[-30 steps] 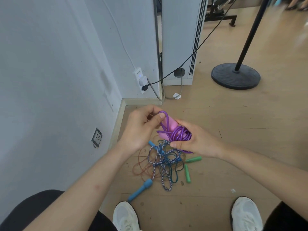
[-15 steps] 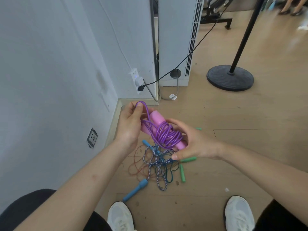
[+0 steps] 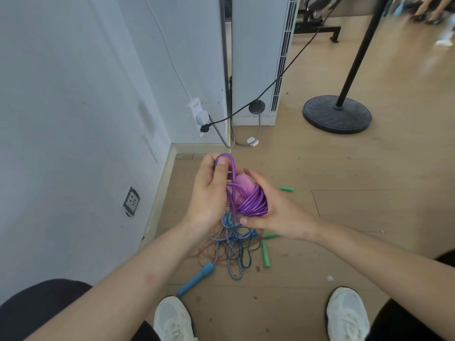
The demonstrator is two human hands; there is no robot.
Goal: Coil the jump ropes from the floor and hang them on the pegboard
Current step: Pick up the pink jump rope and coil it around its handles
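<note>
Item: purple jump rope (image 3: 251, 204), held in the air between both hands, above a tangle of other ropes on the wooden floor (image 3: 344, 217).

Orientation: the pink handles (image 3: 242, 185) lie inside the bundle, long axis tilted from near-left to far-right. The purple coils wrap across them at their right part. One free loop (image 3: 224, 158) stands up out of the bundle and points away from the person, toward the wall corner. A single purple strand drops from the bundle between the two wrists.

Left hand (image 3: 209, 193): closed on the free loop, thumb pressed flat on the cord near its top, fingers curled behind it.

Right hand (image 3: 278, 212): cupped narrowly round the coiled part, fingertips over the far side on the pink handles, thumb under the near side.

Below, on the floor: blue-and-white braided rope (image 3: 231, 244) with a blue handle (image 3: 197, 279); a dark teal cord with green handles (image 3: 265, 254); a thin reddish cord (image 3: 204, 252), all tangled together.

Not legible: both ends of the pink handles, covered by coils and palms; whether one or two handles show; where the hanging strand ends; which cords in the tangle cross above which. The forearms hide part of the pile.

Foreground: two white shoes (image 3: 172, 318), cut off by the lower edge.
</note>
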